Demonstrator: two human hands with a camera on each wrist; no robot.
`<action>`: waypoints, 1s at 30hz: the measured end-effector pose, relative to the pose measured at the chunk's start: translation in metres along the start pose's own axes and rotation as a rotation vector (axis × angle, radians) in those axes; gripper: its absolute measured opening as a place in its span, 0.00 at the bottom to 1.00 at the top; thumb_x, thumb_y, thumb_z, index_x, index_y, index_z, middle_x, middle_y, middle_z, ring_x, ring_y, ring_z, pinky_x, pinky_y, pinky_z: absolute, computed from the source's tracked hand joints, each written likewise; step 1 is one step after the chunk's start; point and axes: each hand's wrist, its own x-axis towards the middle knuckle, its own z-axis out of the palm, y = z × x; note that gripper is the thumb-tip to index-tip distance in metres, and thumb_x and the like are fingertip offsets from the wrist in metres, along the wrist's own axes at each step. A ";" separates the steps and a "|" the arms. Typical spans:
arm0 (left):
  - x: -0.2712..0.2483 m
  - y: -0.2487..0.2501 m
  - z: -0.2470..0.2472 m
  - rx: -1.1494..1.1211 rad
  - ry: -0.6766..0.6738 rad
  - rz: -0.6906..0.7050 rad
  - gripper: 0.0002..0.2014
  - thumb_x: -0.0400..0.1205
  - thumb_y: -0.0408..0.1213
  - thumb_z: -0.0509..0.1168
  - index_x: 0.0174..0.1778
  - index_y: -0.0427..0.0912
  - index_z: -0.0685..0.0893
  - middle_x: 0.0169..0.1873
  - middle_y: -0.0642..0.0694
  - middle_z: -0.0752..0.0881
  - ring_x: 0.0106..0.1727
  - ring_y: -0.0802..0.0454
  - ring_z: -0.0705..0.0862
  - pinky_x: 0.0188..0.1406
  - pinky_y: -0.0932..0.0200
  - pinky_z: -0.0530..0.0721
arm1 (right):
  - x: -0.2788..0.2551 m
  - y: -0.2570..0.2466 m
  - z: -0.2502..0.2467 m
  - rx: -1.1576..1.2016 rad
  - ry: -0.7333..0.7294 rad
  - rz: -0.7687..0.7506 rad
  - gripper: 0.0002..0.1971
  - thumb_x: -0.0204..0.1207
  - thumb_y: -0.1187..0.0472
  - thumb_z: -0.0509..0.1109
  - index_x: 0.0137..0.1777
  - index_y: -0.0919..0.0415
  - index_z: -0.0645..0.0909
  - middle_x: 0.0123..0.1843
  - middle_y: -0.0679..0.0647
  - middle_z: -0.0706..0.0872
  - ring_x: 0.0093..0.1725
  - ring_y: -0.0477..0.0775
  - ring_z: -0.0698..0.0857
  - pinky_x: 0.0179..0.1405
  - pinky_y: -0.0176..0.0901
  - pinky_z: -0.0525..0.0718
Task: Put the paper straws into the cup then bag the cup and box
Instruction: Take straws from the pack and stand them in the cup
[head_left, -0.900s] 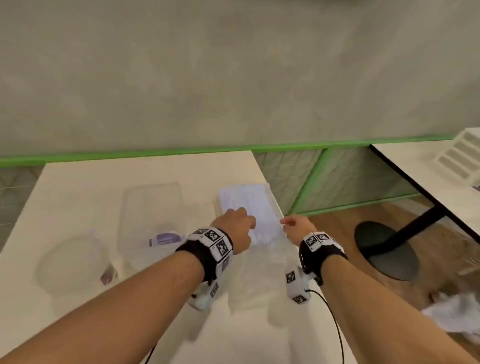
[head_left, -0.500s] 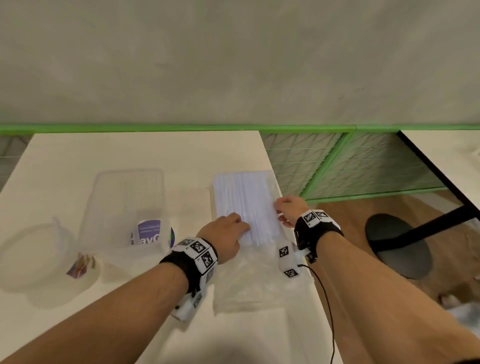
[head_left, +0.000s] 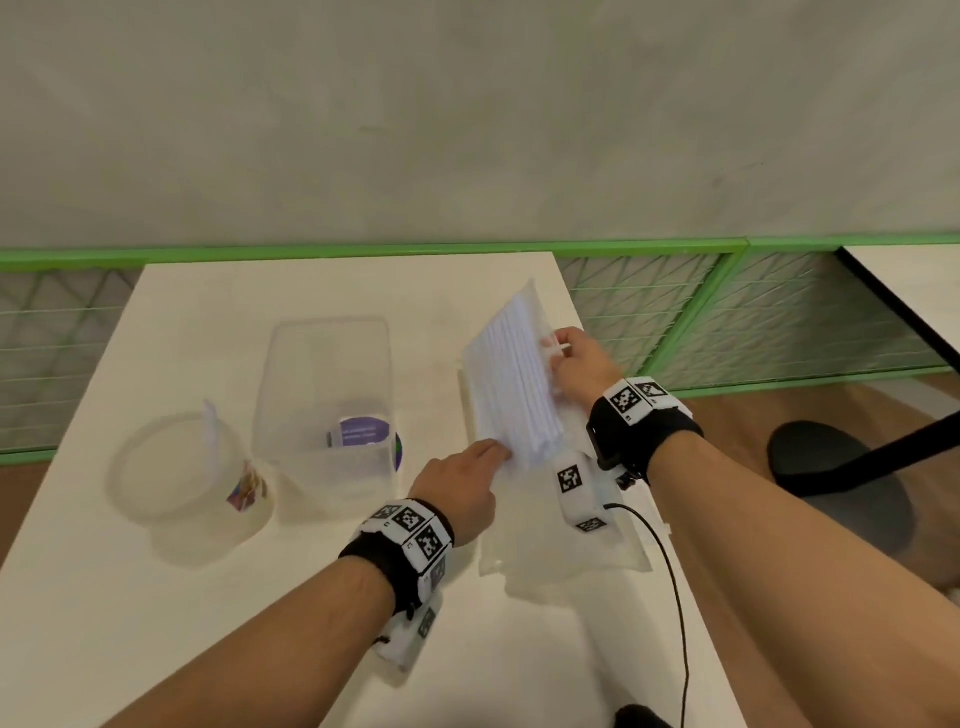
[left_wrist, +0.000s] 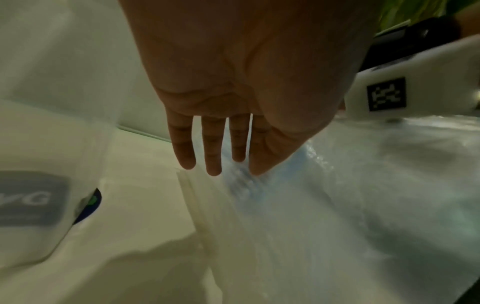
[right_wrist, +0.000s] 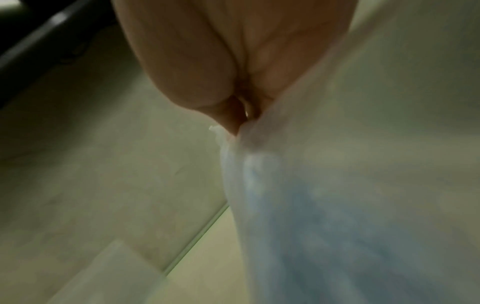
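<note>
A pack of white paper straws (head_left: 511, 384) in clear wrap is tilted up on its left edge near the table's right side. My right hand (head_left: 563, 364) pinches the pack's right edge and lifts it; the pinch shows close up in the right wrist view (right_wrist: 233, 123). My left hand (head_left: 467, 478) reaches to the pack's near left corner with straight fingers (left_wrist: 213, 152) touching it. A clear plastic cup (head_left: 176, 467) stands at the left. A clear box (head_left: 327, 400) with a purple label stands between cup and straws. A clear plastic bag (head_left: 550, 545) lies flat under my wrists.
The white table (head_left: 208, 623) ends just right of the straws. Beyond its edge stand a green mesh fence (head_left: 727, 322), a black table base (head_left: 841, 483) on a wooden floor and a second table (head_left: 914, 275) at far right. A black cable (head_left: 670, 597) trails from my right wrist.
The straw pack lay flat on the table; my right hand has now lifted its right edge so it tilts up. My left hand slid to its near corner. The head view moved nearer.
</note>
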 end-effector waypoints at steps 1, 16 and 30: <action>-0.007 -0.003 0.000 -0.034 0.012 0.012 0.29 0.83 0.30 0.55 0.82 0.49 0.64 0.84 0.54 0.62 0.74 0.44 0.76 0.72 0.48 0.73 | -0.006 -0.006 0.004 0.034 -0.002 0.000 0.11 0.82 0.67 0.56 0.55 0.52 0.76 0.44 0.57 0.81 0.39 0.57 0.80 0.42 0.53 0.83; -0.165 -0.063 0.004 -0.760 0.383 0.062 0.32 0.81 0.48 0.71 0.81 0.57 0.67 0.74 0.65 0.74 0.70 0.67 0.76 0.71 0.65 0.75 | -0.196 -0.017 0.013 -0.097 -0.398 -0.262 0.06 0.76 0.63 0.76 0.46 0.50 0.91 0.46 0.53 0.93 0.44 0.42 0.87 0.48 0.30 0.81; -0.246 -0.150 -0.004 -0.915 0.624 -0.224 0.09 0.77 0.32 0.76 0.38 0.53 0.91 0.38 0.55 0.93 0.41 0.62 0.89 0.49 0.66 0.85 | -0.189 -0.010 0.161 -0.391 -0.532 -0.548 0.09 0.72 0.49 0.78 0.51 0.47 0.88 0.43 0.43 0.84 0.43 0.42 0.81 0.47 0.39 0.77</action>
